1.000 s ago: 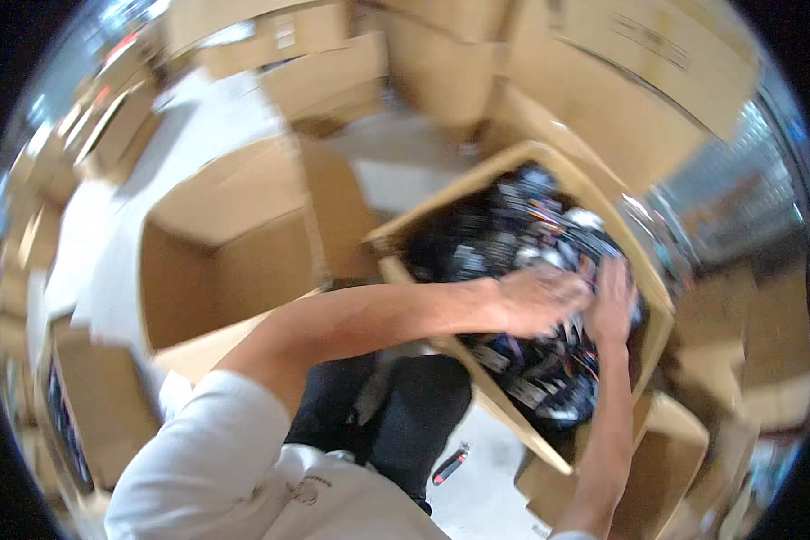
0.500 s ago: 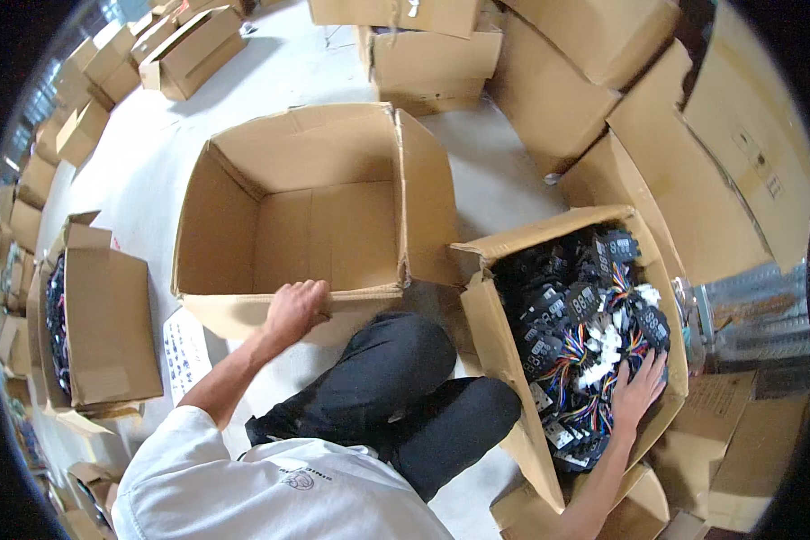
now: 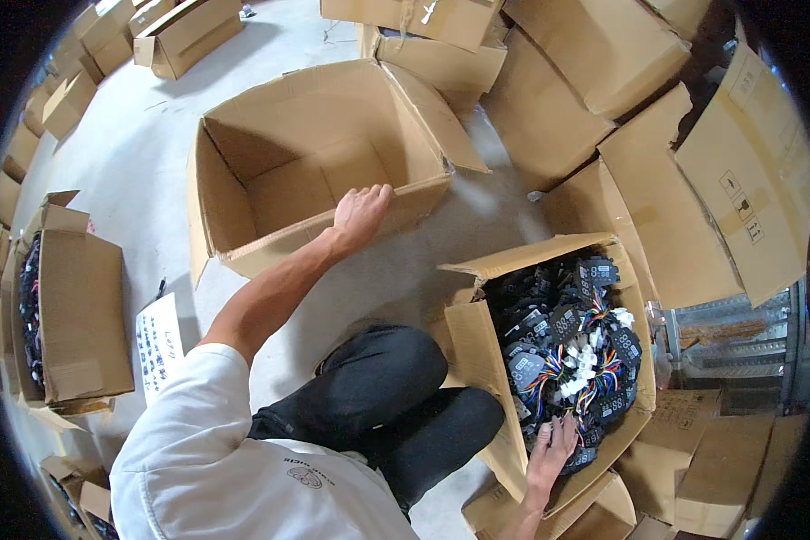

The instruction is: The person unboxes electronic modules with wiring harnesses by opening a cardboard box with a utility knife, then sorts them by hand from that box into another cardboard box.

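Observation:
My left hand [image 3: 362, 214] is closed over the near rim of a large open cardboard box [image 3: 279, 238], whose bare inner walls and bottom show. That box stands askew on the floor ahead of my knees. To the right, a second open carton [image 3: 477, 337] is heaped with black display modules [image 3: 562, 321] that have bundles of coloured wires [image 3: 609, 364] and white connectors [image 3: 578, 367]. At the near end of this heap rests my right hand [image 3: 551, 453], its fingers apart over the dark parts. I see nothing gripped in it.
A carton [image 3: 85, 310] with dark parts stands at the left, beside a handwritten paper sheet [image 3: 158, 342] and a black pen [image 3: 162, 288] on the floor. Large cartons [image 3: 675, 198] are stacked at the right, and another box [image 3: 436, 67] stands at the far side.
The large box has been pushed away from me and turned, with my left hand on its rim. My right hand has shifted left and nearer over the display modules.

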Action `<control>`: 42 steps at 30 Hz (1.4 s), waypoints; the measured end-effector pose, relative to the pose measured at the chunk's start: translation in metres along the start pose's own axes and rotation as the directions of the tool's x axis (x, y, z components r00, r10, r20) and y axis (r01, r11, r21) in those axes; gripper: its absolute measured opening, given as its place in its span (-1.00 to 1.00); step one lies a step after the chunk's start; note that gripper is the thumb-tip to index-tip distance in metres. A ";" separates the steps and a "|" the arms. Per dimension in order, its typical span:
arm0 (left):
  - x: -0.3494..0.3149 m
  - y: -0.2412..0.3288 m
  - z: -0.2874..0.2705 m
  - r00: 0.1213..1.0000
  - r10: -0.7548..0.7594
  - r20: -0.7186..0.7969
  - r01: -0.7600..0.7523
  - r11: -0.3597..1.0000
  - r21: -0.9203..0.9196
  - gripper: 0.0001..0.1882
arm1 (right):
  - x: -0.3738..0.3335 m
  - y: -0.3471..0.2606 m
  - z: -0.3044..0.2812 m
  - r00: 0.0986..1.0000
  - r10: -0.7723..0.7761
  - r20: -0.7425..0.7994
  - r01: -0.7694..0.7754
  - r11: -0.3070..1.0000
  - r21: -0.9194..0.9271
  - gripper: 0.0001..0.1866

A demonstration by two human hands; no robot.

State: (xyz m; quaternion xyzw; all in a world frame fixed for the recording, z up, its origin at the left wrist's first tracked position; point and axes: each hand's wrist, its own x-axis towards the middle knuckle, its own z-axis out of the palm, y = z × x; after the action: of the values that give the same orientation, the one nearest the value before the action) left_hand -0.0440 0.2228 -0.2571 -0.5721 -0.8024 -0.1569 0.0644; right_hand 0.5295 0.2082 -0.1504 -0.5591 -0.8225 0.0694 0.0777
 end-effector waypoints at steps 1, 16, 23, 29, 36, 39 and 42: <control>0.004 0.004 0.002 0.998 0.022 -0.053 -0.018 0.997 0.076 -0.57 | 0.004 -0.006 -0.004 0.996 0.079 -0.045 -0.073 0.990 0.122 -0.52; -0.003 -0.125 -0.024 0.977 -0.209 0.031 0.188 0.926 0.326 -0.88 | -0.034 0.033 -0.022 0.932 0.057 -0.357 -0.085 0.995 -0.062 -0.59; 0.003 -0.003 -0.066 0.978 -0.043 0.202 0.136 0.871 -0.472 -0.49 | -0.061 0.149 -0.014 0.544 0.839 0.014 -0.760 0.485 0.432 -0.27; 0.070 0.217 -0.067 0.826 0.314 0.468 -0.052 0.869 -0.492 -0.48 | -0.080 0.155 -0.008 0.609 0.781 -0.140 -0.712 0.616 0.338 -0.53; 0.110 0.274 -0.026 0.812 0.237 0.533 -0.167 0.970 -0.176 -0.69 | -0.069 0.155 -0.006 0.636 0.743 -0.209 -0.741 0.663 0.102 -0.63; 0.099 0.260 -0.030 0.866 0.252 0.432 -0.167 0.960 -0.224 -0.72 | -0.064 0.154 -0.010 0.640 0.753 -0.155 -0.734 0.658 0.169 -0.62; 0.098 0.234 -0.013 0.872 0.319 0.371 -0.262 0.945 -0.196 -0.74 | -0.052 0.161 -0.004 0.724 0.669 -0.170 -0.636 0.742 0.212 -0.63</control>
State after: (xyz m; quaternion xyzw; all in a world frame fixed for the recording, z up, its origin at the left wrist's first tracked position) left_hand 0.1419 0.3756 -0.1757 -0.7092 -0.6903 -0.0817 -0.1174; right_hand 0.6954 0.2184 -0.1816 -0.8101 -0.5506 0.0827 0.1837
